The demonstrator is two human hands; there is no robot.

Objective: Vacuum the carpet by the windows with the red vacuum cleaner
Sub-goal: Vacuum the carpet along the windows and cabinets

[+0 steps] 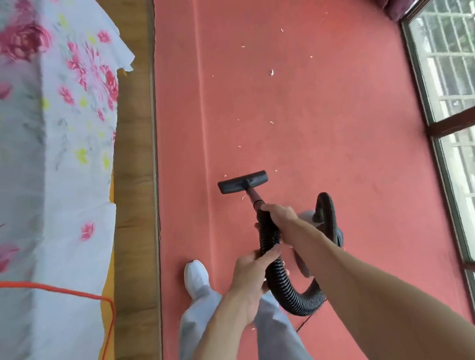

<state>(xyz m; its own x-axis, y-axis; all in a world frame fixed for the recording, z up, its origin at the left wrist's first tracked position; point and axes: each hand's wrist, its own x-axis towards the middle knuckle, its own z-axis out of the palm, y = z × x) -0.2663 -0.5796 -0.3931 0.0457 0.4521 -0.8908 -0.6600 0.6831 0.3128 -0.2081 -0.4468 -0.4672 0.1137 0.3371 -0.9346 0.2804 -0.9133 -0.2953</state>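
- Vacuum cleaner floor head (242, 182), black, flat on the red carpet (325, 113), set crosswise, short wand running back from it toward the person.
- Ribbed black hose (280, 277) is looped in a U from the wand end down, around, and up to the right; the vacuum body is mostly hidden behind the right forearm, colour not clear.
- Right hand (279, 215) is closed around the hose top where it meets the wand.
- Left hand (254, 277) is wrapped around the hose just below, fingers curled over it.
- Pale debris specks (271, 72) are scattered on carpet ahead of the floor head.
- Windows (459, 86) are along the carpet's right edge.
- Bed with floral sheet (36, 126) is at left, orange cord (67, 289) lying across it.
- White shoe (195, 276) is on carpet near the wooden edge strip.
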